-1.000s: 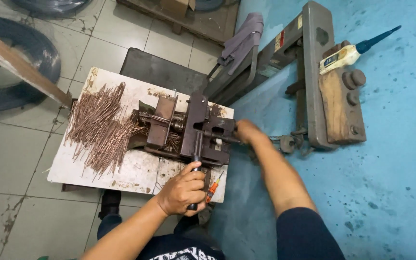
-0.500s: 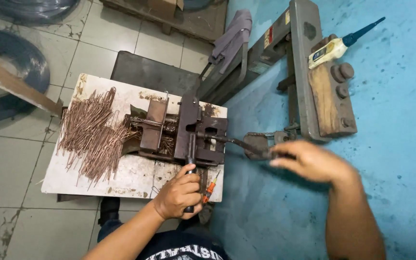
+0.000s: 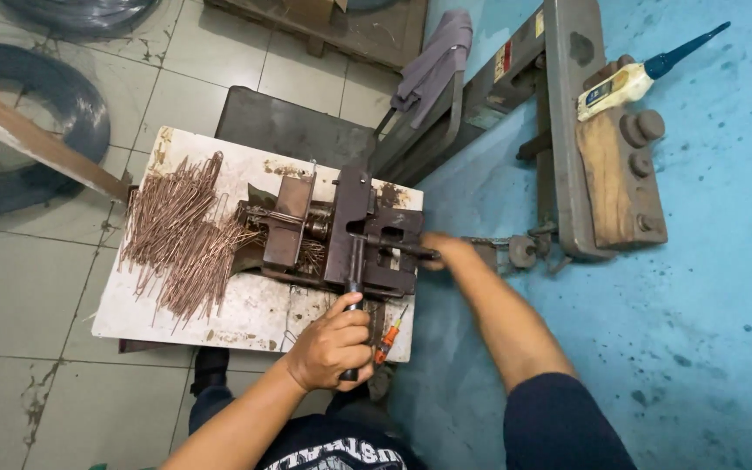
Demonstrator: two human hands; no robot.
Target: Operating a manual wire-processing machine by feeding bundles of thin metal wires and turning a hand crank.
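head view, looking down. dark metal bending jig (image 3: 341,235) sits at the centre-right of the white tabletop (image 3: 245,309), its lever handle (image 3: 354,287) pointing to 6 o'clock, toward the person, so it falls straight under the left hand (image 3: 332,344). left grip: fingers wrapped fully round the lower end of the handle, closed tight on it, thumb on top. right hand (image 3: 441,251) reaches in from 3 o'clock to the jig's right edge, against a thin rod end there; fingers curl inward, but cannot tell whether they pinch anything. heap of bent copper-coloured wire pieces (image 3: 180,235) lies at 9 o'clock of the jig, within reach and apart from the lever's path. small orange-handled screwdriver (image 3: 386,335) rests just right of the left hand.
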